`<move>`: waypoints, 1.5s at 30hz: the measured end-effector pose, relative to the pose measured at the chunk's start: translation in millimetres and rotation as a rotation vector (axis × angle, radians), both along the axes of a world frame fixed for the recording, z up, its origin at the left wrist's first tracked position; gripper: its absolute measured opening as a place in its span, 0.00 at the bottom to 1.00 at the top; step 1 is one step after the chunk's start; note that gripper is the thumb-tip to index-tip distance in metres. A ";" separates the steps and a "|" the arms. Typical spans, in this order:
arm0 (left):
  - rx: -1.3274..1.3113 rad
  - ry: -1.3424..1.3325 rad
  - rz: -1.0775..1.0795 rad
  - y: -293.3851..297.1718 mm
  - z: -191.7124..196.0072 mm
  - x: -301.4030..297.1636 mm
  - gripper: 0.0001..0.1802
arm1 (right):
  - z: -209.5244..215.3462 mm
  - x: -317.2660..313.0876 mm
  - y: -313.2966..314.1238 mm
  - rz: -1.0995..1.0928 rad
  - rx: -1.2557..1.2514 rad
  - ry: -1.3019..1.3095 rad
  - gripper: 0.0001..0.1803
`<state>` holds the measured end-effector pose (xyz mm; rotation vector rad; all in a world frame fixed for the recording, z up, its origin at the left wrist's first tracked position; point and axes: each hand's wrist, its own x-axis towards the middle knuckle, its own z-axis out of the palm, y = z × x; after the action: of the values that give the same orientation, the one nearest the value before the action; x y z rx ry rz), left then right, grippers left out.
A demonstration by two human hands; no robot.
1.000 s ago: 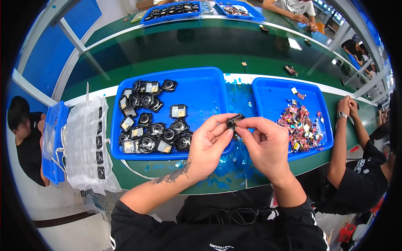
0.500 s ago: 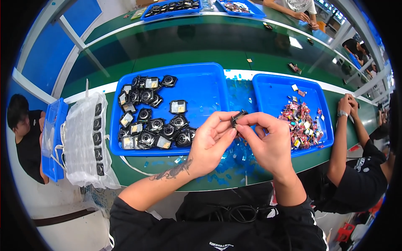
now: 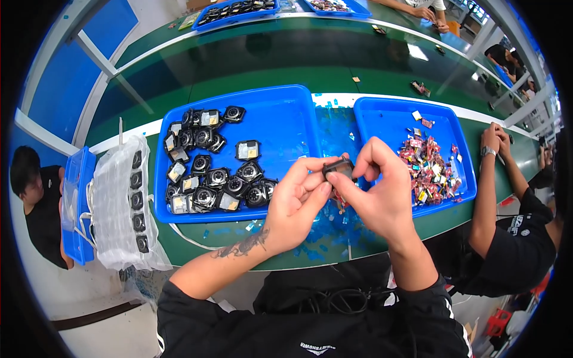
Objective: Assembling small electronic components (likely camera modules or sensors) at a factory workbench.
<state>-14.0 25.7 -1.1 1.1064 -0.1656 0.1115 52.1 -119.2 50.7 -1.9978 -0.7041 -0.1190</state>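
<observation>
A small black smartwatch case is up between my two hands, above the table between the two blue trays. My left hand pinches its left edge with the fingertips, the palm turned up. My right hand has its thumb pressed on the case's near side, and its bent index finger is raised off to the right. My fingers partly cover the case. In the left blue tray lie several black watch cases, some with round dark backs up, others showing pale inner plates.
The right blue tray holds a heap of small red, white and yellow parts. Blue film scraps litter the green table. At the left is a plastic-wrapped stack of watch cases. A co-worker's forearms rest at the right.
The watch case has turned from edge-on to showing a flat face. My right index finger has lifted off it, while the thumb has come across its near side.
</observation>
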 end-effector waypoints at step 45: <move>0.352 0.070 -0.060 10.9 11.7 -2.1 0.09 | -31.6 -10.4 -34.6 0.210 0.569 0.730 0.05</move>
<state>-16.1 36.7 10.5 1.4525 -0.1593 -0.0109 41.7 -153.8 19.1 -1.2712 -0.3390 0.4676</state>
